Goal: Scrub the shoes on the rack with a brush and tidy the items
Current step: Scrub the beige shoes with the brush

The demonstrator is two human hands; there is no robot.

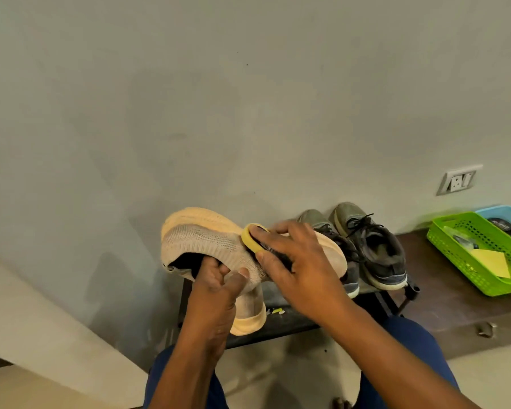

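Left hand [219, 278] is gripping my beige shoe's [207, 240] collar; right hand [295, 261] is clutching the yellow brush [252, 236] against its upper, grey sneakers [375, 249] crowding just beyond.

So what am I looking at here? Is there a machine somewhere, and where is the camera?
No machine: a person works with bare hands, and the one camera sits on their head, looking down. The left hand grips a beige knit shoe at its opening. The right hand holds a yellow brush against it. A second beige shoe and a pair of grey sneakers sit on the dark rack. At right is a green basket beside a blue one.
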